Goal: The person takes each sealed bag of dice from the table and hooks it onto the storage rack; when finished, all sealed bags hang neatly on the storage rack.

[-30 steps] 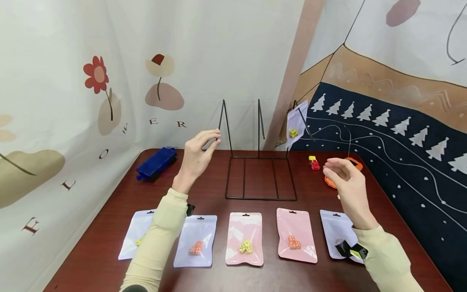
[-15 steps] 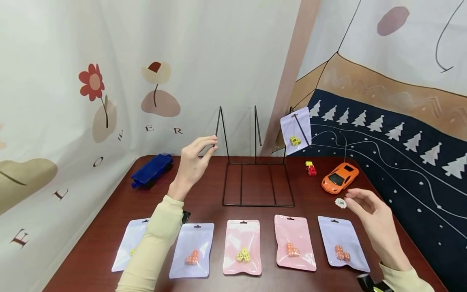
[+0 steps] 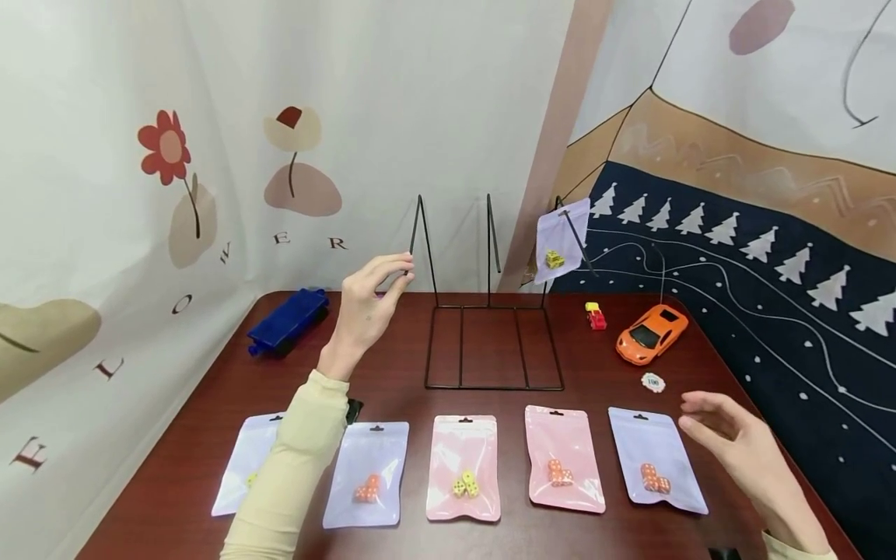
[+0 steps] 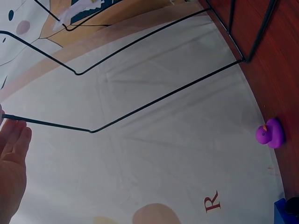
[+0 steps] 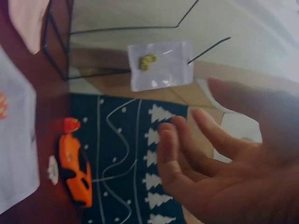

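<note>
The black wire display rack (image 3: 488,327) stands at the far middle of the bench (image 3: 602,537), its base flat and its prongs slanting up toward the near side. The tip of the leftmost prong is pinched by the left hand (image 3: 364,311) between thumb and fingers, so that grip is closed on the wire; in the left wrist view the prong end is seen touching the fingertips (image 4: 14,133). A lavender pouch of yellow dice (image 3: 560,241) is hung on the rightmost prong.

The right hand (image 3: 735,447) is held above the near right of the bench, fingers relaxed and spread, nothing gripped; it is just right of the rightmost flat pouch (image 3: 654,470), a lavender one with orange dice. Four more pouches are laid in the same near row: a pink one with orange dice (image 3: 562,459), a pink one with yellow dice (image 3: 464,467), a lavender one with orange dice (image 3: 366,474), and a lavender one (image 3: 241,474) partly hidden by the left sleeve.

A white poker chip (image 3: 653,382), an orange toy car (image 3: 651,333) and a small red-and-yellow toy car (image 3: 596,316) are seen right of the rack. A blue toy vehicle (image 3: 287,323) lies far left, and a purple rubber duck (image 4: 271,133) is seen near the far wall.
</note>
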Available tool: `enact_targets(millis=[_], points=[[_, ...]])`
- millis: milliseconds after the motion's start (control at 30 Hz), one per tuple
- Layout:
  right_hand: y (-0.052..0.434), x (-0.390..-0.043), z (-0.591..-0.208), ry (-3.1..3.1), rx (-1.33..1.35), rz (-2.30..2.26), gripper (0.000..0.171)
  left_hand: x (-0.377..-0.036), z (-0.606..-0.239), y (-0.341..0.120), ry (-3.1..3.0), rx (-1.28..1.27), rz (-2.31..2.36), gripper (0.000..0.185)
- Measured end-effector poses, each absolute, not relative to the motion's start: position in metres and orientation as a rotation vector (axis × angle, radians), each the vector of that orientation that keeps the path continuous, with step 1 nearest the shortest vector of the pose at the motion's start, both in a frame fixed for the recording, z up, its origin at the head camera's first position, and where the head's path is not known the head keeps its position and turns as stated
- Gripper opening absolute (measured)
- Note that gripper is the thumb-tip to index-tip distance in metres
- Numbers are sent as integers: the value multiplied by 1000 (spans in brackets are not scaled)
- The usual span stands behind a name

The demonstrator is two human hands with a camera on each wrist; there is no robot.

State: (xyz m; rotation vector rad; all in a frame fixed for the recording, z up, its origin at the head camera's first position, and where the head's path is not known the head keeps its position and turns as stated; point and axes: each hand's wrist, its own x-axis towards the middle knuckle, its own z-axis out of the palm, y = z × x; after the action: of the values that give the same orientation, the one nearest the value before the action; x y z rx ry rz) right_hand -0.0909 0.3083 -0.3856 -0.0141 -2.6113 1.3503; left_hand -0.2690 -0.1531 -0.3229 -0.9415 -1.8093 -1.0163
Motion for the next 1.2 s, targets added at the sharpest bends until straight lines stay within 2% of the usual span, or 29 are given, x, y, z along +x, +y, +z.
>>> enact_targets(millis=[700, 1200], points=[[334, -82, -431, -3087, -160, 1283, 50, -268, -323, -155, -1815, -948, -1041, 23], [352, -79, -448, -3180, -229, 1384, 47, -269, -323, -155, -1797, -958, -1058, 24]])
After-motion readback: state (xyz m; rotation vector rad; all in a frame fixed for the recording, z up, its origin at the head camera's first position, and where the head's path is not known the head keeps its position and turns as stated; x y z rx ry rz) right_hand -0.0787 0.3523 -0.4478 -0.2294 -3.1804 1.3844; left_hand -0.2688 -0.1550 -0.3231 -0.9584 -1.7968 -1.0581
